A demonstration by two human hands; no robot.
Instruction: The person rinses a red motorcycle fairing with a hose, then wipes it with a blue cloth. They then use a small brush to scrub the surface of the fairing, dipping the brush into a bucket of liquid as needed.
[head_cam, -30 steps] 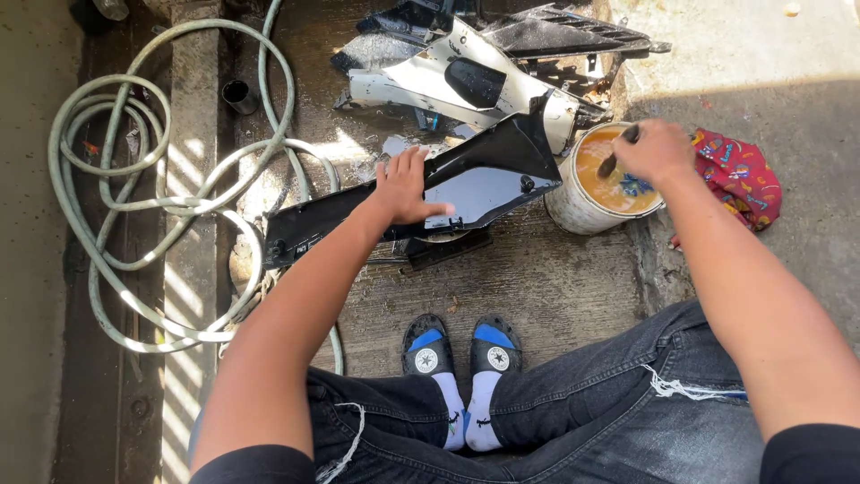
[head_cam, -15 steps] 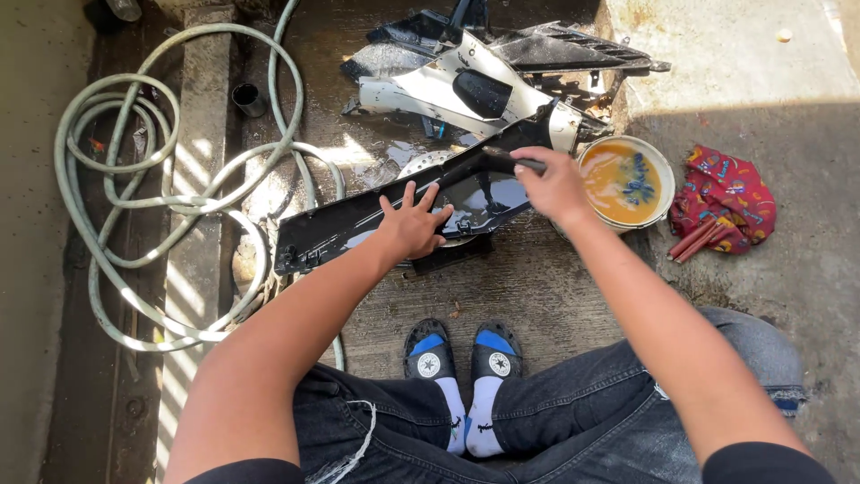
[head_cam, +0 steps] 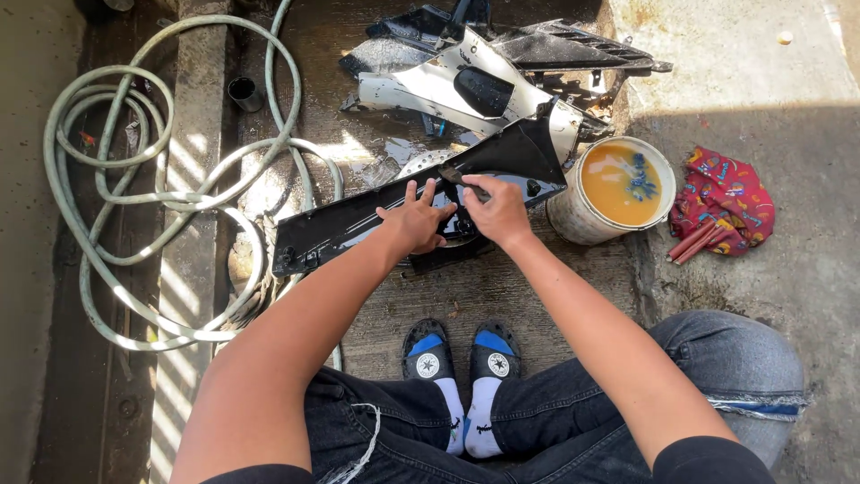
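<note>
A long glossy black plastic body panel (head_cam: 358, 220) lies across the wet concrete in front of me. My left hand (head_cam: 414, 220) rests flat on its middle, fingers spread. My right hand (head_cam: 497, 208) is right beside it, closed on a small dark brush (head_cam: 455, 177) whose tip touches the panel. A white bucket (head_cam: 573, 220) of orange-brown liquid stands just right of the panel's wide end.
More panels, white (head_cam: 430, 90) and black (head_cam: 573, 49), are piled behind. A coiled pale green hose (head_cam: 134, 170) lies at the left. A red patterned cloth (head_cam: 726, 202) lies right of the bucket. My sandalled feet (head_cam: 461, 354) are below the panel.
My right hand left the bucket and came leftwards to the panel, now beside my left hand with the brush on the surface. The left hand stayed on the panel.
</note>
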